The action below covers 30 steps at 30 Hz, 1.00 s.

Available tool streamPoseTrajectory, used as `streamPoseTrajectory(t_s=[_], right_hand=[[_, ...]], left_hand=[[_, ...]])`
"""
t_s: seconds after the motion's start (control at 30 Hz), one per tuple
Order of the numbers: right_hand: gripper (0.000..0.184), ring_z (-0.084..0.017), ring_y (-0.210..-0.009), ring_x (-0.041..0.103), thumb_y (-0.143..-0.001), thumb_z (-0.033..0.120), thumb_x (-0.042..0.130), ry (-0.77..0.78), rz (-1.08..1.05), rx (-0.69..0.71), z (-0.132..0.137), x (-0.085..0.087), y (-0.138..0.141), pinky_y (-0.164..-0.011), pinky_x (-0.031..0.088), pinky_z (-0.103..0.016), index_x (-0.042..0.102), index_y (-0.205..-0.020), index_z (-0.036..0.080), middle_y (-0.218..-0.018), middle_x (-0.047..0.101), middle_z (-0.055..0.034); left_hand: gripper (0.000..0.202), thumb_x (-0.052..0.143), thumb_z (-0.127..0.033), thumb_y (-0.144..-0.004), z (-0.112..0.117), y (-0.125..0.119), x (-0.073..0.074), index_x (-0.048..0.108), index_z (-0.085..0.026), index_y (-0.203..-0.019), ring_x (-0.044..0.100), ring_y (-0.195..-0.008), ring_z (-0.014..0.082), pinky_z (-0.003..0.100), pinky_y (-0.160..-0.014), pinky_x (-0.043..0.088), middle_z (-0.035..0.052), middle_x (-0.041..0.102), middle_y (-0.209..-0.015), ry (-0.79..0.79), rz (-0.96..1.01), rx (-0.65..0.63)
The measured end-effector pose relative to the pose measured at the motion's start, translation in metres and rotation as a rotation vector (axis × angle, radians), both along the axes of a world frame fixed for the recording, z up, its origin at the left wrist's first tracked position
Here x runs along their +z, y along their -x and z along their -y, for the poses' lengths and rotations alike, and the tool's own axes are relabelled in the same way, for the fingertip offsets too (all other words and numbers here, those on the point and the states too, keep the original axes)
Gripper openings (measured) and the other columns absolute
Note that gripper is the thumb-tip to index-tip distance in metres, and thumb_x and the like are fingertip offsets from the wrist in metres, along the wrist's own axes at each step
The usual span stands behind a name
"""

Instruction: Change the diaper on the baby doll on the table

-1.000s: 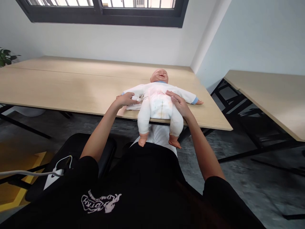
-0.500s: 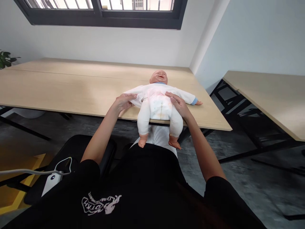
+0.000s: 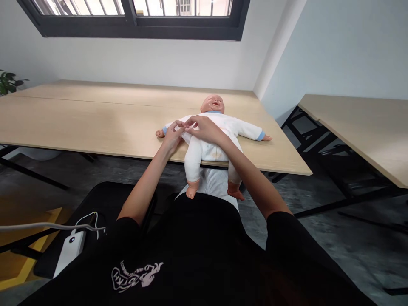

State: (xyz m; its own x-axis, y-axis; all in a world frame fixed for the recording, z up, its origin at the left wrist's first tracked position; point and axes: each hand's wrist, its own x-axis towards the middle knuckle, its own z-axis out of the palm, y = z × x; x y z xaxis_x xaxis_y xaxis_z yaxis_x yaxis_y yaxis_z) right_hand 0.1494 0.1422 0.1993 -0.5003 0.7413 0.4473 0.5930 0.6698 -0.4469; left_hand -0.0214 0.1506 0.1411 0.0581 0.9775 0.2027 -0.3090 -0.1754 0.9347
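A baby doll (image 3: 213,103) in a white romper with blue cuffs (image 3: 207,151) lies on its back on the wooden table (image 3: 95,123), its legs hanging over the near edge. My left hand (image 3: 173,134) pinches the romper cloth at the doll's left side, by the chest. My right hand (image 3: 205,128) has reached across the doll's torso and its fingers meet the left hand at the same fold of cloth. Both hands are closed on the fabric. The doll's arms lie spread out to the sides.
A second wooden table (image 3: 357,127) stands at the right across a gap of grey floor. A white power bank with a cable (image 3: 68,250) rests on a black seat at lower left. A plant (image 3: 8,83) shows at the far left, a dark-framed window above.
My right hand left the doll's right hip and crossed over the torso to join my left hand at the cloth on the doll's left side. The left hand shifted slightly right.
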Motion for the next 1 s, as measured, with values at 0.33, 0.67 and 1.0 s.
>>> streamPoseTrajectory(t_s=[0.33, 0.67, 1.0], right_hand=[[0.028, -0.022, -0.089, 0.067, -0.083, 0.019, 0.074, 0.047, -0.033, 0.018, -0.012, -0.016, 0.01, -0.081, 0.045, -0.03, 0.067, -0.109, 0.015, -0.098, 0.073, -0.0046], [0.017, -0.021, -0.087, 0.067, -0.085, 0.012, 0.06, 0.102, -0.112, -0.049, -0.008, -0.015, 0.012, -0.078, 0.045, -0.028, 0.066, -0.1, 0.017, -0.088, 0.071, -0.003], [0.022, -0.02, -0.085, 0.065, -0.079, 0.005, 0.056, 0.105, -0.188, -0.079, -0.006, -0.014, 0.013, -0.078, 0.045, -0.029, 0.063, -0.096, 0.017, -0.084, 0.069, -0.0014]], left_hand=[[0.033, 0.086, -0.005, -0.069, -0.009, 0.004, -0.007, 0.061, -0.017, -0.086, 0.065, -0.07, 0.0095, 0.018, -0.068, 0.052, -0.0014, 0.067, -0.081, 0.121, 0.221, -0.104], [0.017, 0.079, -0.014, -0.084, -0.007, 0.006, -0.008, 0.067, -0.017, -0.097, 0.07, -0.078, 0.0124, 0.022, -0.079, 0.057, 0.001, 0.072, -0.086, 0.156, 0.251, -0.188], [0.009, 0.061, -0.023, -0.096, -0.008, 0.007, -0.003, 0.065, -0.016, -0.091, 0.067, -0.066, 0.0149, 0.026, -0.063, 0.055, 0.0023, 0.07, -0.077, 0.297, 0.274, -0.137]])
